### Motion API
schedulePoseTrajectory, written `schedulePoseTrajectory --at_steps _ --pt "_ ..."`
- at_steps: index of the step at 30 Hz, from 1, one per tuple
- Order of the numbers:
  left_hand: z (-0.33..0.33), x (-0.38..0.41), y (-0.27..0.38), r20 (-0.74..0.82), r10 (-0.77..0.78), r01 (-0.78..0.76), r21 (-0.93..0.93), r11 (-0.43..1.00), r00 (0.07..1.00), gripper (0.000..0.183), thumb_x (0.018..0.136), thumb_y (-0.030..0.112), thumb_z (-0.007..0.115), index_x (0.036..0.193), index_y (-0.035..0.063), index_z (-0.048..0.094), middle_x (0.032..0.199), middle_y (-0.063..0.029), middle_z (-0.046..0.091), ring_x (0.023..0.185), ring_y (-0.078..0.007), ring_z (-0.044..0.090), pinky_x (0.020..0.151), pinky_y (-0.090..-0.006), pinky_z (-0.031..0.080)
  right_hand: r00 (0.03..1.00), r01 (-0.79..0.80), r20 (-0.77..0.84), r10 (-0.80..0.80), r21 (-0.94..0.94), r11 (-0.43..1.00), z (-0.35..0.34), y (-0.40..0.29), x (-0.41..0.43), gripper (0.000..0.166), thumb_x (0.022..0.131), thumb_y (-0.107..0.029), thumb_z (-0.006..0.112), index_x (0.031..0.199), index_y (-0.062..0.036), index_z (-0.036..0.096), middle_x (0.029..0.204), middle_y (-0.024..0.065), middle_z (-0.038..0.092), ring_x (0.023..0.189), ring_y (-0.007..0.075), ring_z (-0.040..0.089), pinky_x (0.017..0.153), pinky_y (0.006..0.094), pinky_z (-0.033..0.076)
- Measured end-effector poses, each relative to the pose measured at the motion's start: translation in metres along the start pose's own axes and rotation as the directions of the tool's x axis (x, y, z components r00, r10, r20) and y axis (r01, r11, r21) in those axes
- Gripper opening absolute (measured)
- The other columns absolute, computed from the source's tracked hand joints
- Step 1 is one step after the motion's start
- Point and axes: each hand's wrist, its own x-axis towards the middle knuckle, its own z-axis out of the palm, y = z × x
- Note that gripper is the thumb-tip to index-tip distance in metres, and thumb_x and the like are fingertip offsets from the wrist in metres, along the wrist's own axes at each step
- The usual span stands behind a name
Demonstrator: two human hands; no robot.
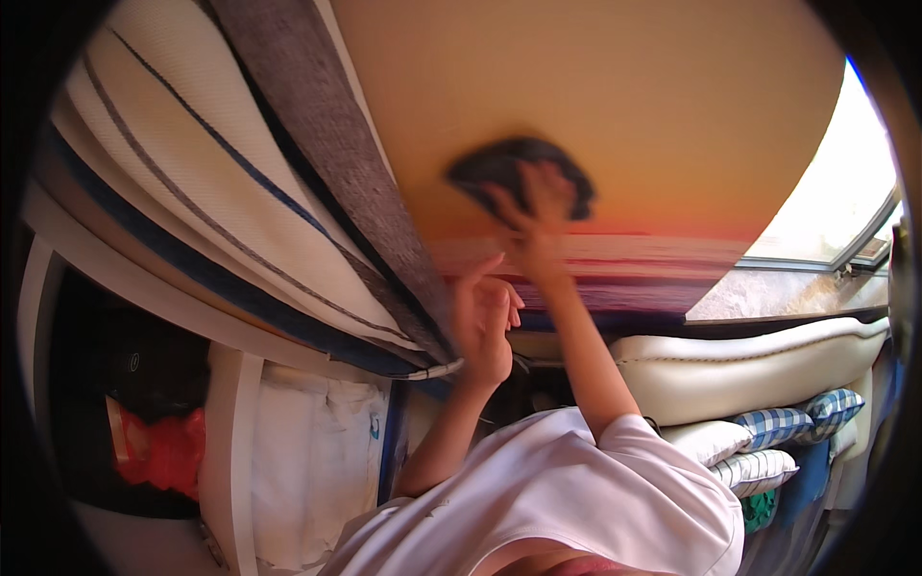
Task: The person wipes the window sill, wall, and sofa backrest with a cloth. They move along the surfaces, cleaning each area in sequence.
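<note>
My right hand is spread over a dark cloth, pressing it against a large panel printed with an orange sunset over the sea. Both hand and cloth are blurred. Below and to the left of it, my left hand is raised before the lower edge of the print. Its fingers are loosely bent and apart, with nothing seen in them.
Striped curtain fabric hangs at left above white shelving with a red item. At right are a bright window, a cream padded headboard and several pillows, one blue checked.
</note>
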Motion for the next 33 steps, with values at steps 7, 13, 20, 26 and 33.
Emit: schedulePoseTrajectory --at_steps 7,13,20,26,33 --pt "-0.017 -0.002 -0.005 -0.040 -0.008 0.008 0.021 1.000 0.999 0.033 0.101 0.016 0.048 0.129 0.0002 0.049 0.079 -0.0027 0.056 0.061 -0.0064 0.045 0.054 -0.0195 0.038 0.895 -0.181 -0.435 0.096 -0.160 0.970 -0.072 0.017 0.065 0.050 0.079 -0.008 0.056 0.127 -0.0163 0.064 0.155 0.0185 0.034 0.144 0.0452 0.019 0.114 0.0598 0.014" --pt "0.009 0.015 -0.002 0.028 0.008 -0.007 -0.025 1.000 1.000 0.032 0.101 0.016 0.048 0.128 0.0006 0.050 0.078 -0.0030 0.055 0.060 -0.0061 0.045 0.053 -0.0193 0.037 0.995 0.052 0.085 -0.050 -0.014 0.999 0.008 -0.023 0.037 0.061 0.074 -0.014 0.067 0.132 -0.0319 0.060 0.150 0.0166 0.039 0.143 0.0417 0.026 0.111 0.0642 0.018" --pt "0.001 0.010 -0.024 -0.134 -0.061 0.059 -0.023 0.998 0.989 0.029 0.100 0.015 0.048 0.125 0.0026 0.054 0.074 -0.0017 0.054 0.059 -0.0062 0.044 0.053 -0.0193 0.035 0.825 -0.329 -0.537 0.175 -0.206 0.922 -0.119 0.085 0.041 0.045 0.103 -0.030 0.039 0.142 -0.0086 0.045 0.158 0.0271 0.018 0.146 0.0471 0.009 0.116 0.0553 0.007" --pt "0.055 0.031 -0.031 -0.037 -0.015 0.010 -0.127 0.992 0.999 0.030 0.098 0.013 0.046 0.124 0.0007 0.054 0.077 -0.0032 0.054 0.060 -0.0070 0.045 0.052 -0.0192 0.036 0.994 0.065 0.100 -0.038 -0.272 0.960 -0.092 0.033 0.056 0.060 0.080 -0.024 0.066 0.138 -0.0312 0.054 0.154 0.0252 0.026 0.142 0.0515 0.019 0.111 0.0667 0.013" --pt "0.100 0.029 -0.052 0.091 -0.058 0.076 -0.204 0.976 0.994 0.031 0.098 0.013 0.047 0.126 0.0008 0.051 0.077 -0.0037 0.054 0.059 -0.0070 0.045 0.050 -0.0196 0.037 0.883 -0.349 -0.439 0.167 -0.375 0.858 -0.197 0.170 -0.020 0.046 0.094 -0.021 0.055 0.139 -0.0228 0.055 0.160 0.0213 0.018 0.145 0.0476 0.016 0.113 0.0604 0.015"
